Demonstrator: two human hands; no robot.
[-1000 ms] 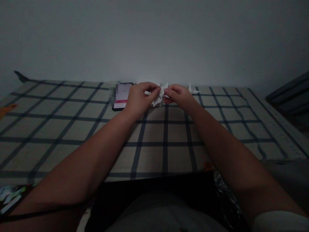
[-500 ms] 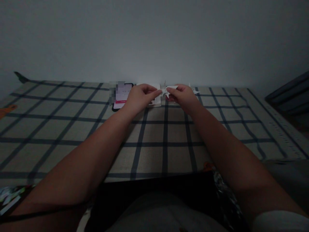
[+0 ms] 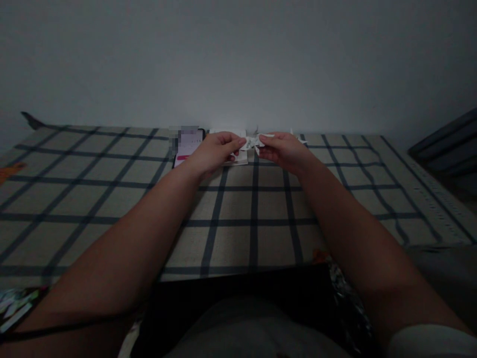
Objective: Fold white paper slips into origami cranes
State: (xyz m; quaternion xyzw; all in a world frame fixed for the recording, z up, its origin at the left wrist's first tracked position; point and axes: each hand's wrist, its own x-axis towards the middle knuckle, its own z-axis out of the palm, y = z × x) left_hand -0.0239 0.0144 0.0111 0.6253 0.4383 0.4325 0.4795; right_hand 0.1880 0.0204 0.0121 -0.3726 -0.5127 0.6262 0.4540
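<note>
Both my hands reach to the far edge of a checked cloth (image 3: 238, 209). My left hand (image 3: 214, 153) and my right hand (image 3: 285, 149) each pinch one side of a small white folded paper piece (image 3: 252, 142), held between them just above the cloth. A flat white paper sheet (image 3: 238, 158) lies under my left fingers. A second white folded paper shape (image 3: 300, 139) pokes out behind my right hand, mostly hidden.
A phone (image 3: 188, 145) with a lit screen lies left of my left hand, near the wall. A dark bag sits in my lap (image 3: 238, 293). Colourful scraps (image 3: 17, 303) lie at the lower left. A dark piece of furniture (image 3: 447, 144) stands at the right.
The folded paper has been turned and flattened between my fingers, from standing spiky to stretched sideways. Both hands shifted slightly toward the wall, uncovering the flat sheet beneath.
</note>
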